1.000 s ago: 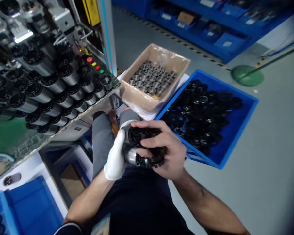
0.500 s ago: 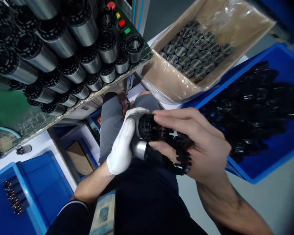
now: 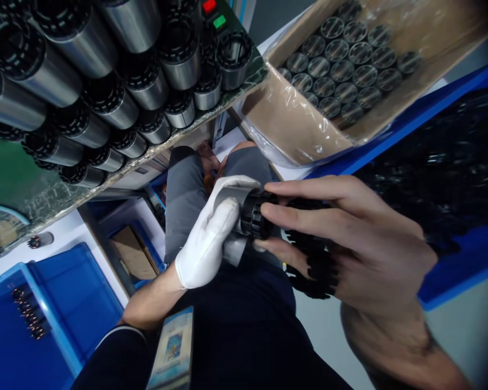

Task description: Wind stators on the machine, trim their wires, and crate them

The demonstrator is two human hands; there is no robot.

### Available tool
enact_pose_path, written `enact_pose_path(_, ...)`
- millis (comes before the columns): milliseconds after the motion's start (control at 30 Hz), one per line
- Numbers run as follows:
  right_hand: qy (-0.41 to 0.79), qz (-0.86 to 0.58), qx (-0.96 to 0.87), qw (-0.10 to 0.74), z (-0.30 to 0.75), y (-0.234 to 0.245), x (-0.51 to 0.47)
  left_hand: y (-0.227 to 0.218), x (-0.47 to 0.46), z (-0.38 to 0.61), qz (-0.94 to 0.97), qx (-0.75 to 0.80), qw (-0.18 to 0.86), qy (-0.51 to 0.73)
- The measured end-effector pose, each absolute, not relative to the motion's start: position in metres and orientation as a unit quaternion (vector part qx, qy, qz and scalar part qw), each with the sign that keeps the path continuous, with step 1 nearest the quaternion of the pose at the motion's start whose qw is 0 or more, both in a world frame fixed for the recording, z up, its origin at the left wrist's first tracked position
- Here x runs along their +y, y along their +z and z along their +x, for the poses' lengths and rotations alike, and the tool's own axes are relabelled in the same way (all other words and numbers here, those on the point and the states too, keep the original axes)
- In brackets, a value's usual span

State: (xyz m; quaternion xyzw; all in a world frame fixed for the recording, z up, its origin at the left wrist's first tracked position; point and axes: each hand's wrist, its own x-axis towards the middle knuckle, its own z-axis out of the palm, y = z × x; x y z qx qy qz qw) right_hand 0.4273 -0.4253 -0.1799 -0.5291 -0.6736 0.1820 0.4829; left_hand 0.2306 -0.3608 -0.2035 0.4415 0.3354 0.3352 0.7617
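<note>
My left hand (image 3: 203,246), in a white glove, is wrapped round a silver metal cylinder (image 3: 238,201). A second metal cylinder (image 3: 233,250) shows just below it, against the same hand. At the upper cylinder's right end sits a black slotted plastic ring (image 3: 254,215), with the bare fingers of my right hand (image 3: 350,233) closed on it. More black toothed plastic parts (image 3: 321,271) are tucked under my right palm. How deep the ring sits on the cylinder is hidden by my fingers.
Rows of metal cylinders with black ends (image 3: 117,103) stand on the bench (image 3: 75,200). A lined carton (image 3: 293,124) holds several bare cylinders. Blue bins stand at right (image 3: 443,295) and lower left (image 3: 77,303). Pliers (image 3: 8,211) lie on the bench.
My right hand has shifted right and nearer the camera, its fingers still at the black ring. The held cylinder has turned slightly and moved a little right. The camera view has shifted.
</note>
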Motion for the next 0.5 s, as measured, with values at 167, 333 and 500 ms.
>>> enact_pose_path(167,0.182,-0.541,-0.677,0.464,0.425,-0.183,-0.425,-0.198,-0.358,0.230,0.427,0.344,0.774,0.318)
enact_pose_path(333,0.196,-0.533,-0.672,0.475,0.420,-0.184,-0.424,-0.206,-0.361,0.232,0.412,0.332,0.769,0.359)
enact_pose_path(500,0.219,-0.590,-0.583,0.514,0.413,-0.188,-0.430,-0.206,-0.367,0.237,0.238,0.280,0.850,0.378)
